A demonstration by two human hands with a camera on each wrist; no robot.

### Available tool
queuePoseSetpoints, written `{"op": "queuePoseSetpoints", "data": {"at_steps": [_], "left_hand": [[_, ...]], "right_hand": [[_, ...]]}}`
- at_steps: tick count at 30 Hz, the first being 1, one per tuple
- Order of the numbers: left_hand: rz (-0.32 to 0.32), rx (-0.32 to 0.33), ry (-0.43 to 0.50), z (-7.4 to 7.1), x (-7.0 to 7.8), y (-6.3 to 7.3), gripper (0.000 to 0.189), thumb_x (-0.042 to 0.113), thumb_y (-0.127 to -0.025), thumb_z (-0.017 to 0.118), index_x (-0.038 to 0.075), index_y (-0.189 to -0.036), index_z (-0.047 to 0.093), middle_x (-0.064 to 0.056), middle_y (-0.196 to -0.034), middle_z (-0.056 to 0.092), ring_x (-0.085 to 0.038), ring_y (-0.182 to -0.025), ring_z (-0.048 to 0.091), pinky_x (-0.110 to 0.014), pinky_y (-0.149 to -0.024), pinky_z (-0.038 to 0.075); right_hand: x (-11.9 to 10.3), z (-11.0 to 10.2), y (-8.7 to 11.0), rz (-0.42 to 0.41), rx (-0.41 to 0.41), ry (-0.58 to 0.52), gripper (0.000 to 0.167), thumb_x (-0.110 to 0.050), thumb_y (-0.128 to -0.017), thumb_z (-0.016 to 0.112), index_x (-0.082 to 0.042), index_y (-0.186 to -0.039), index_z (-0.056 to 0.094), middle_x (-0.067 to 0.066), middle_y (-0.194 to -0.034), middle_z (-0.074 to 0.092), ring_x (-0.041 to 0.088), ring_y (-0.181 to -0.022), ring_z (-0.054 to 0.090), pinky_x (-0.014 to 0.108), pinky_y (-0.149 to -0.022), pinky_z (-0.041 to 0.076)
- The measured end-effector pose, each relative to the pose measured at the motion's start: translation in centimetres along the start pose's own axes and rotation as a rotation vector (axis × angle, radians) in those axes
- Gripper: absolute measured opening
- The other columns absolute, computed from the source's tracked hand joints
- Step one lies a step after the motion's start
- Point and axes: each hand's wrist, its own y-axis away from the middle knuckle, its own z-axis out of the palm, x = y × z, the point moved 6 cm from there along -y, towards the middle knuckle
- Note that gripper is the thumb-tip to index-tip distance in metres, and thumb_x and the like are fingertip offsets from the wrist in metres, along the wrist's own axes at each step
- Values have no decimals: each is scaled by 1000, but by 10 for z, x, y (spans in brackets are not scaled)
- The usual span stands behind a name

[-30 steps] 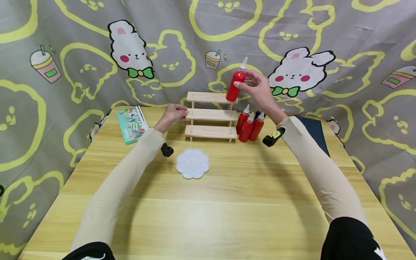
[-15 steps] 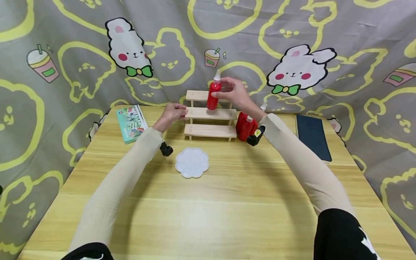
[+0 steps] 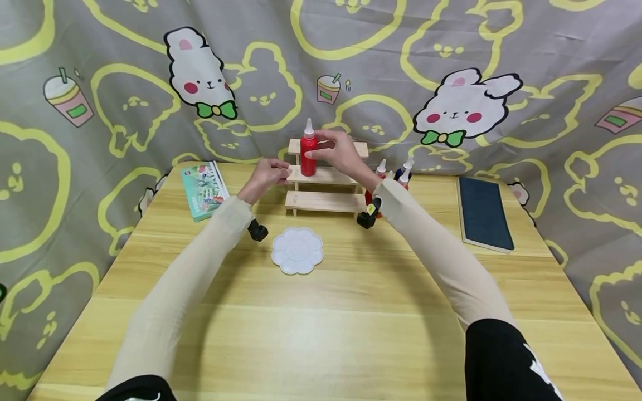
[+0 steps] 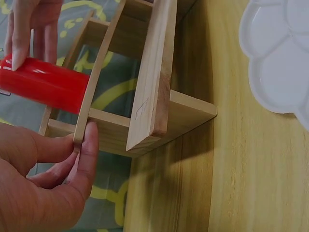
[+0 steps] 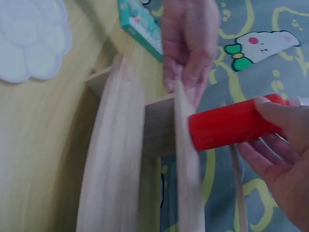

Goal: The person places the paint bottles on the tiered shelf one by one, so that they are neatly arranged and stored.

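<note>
My right hand (image 3: 337,151) grips a red squeeze bottle (image 3: 308,155) with a white nozzle, fingers and thumb round its upper body. The bottle stands upright at the left part of the middle step of a three-step wooden rack (image 3: 326,200), its base at the board in both wrist views. With thumb and fingers, my left hand (image 4: 53,179) pinches the left end of that same middle board. In the head view, more red bottles (image 3: 381,168) and a dark blue one (image 3: 399,174) stand right of the rack, partly hidden behind my right wrist.
A white flower-shaped palette (image 3: 297,250) lies in front of the rack. To the left is a green illustrated book (image 3: 203,191); to the right, a dark blue flat book (image 3: 485,213). A patterned grey curtain (image 3: 361,67) hangs behind the table.
My right hand has carried the red bottle leftward and down, from above the rack's right end to the left part of the middle step. My left hand has stayed on the board.
</note>
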Motion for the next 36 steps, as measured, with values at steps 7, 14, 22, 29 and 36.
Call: {"op": "queuePoseSetpoints", "data": {"at_steps": [7, 14, 22, 29, 36], "left_hand": [[8, -6, -16, -1, 1, 1, 37, -3, -103, 58, -16, -137, 56, -21, -125, 59, -16, -88, 64, -45, -110, 58], [16, -6, -56, -2, 1, 3, 37, -1, -103, 57, -14, -138, 56, -23, -129, 60, -21, -96, 66, -43, -108, 60], [3, -5, -41, 1, -1, 2, 36, -1, -104, 57, -14, -138, 56, -21, -127, 58, -23, -96, 66, -46, -112, 57], [21, -2, -52, 3, -1, 5, 34, -3, -103, 57, -15, -135, 58, -24, -129, 61, -20, -91, 66, -46, -110, 59], [50, 1, -23, 3, 1, 6, 34, -3, -102, 57, -17, -133, 58, -23, -125, 60, -18, -87, 65, -49, -110, 58]], "right_hand": [[3, 7, 1, -26, 42, 63, 56, -10, -95, 79, -2, -146, 59, 16, -133, 69, 32, -121, 68, 37, -102, 63], [1, 14, 2, -39, 43, 78, 56, -9, -96, 78, -2, -147, 58, 16, -134, 69, 33, -121, 68, 36, -102, 63], [0, 16, 2, -55, 26, 100, 52, -11, -96, 78, -2, -144, 61, 16, -134, 69, 33, -121, 69, 37, -103, 63], [-24, 4, -5, -100, 12, 110, 53, -15, -94, 81, -3, -142, 64, 15, -128, 73, 27, -116, 71, 32, -100, 63], [-42, -16, -31, -103, 77, 160, 56, -9, -96, 78, -5, -149, 58, 13, -137, 68, 27, -117, 70, 32, -105, 61]]}}
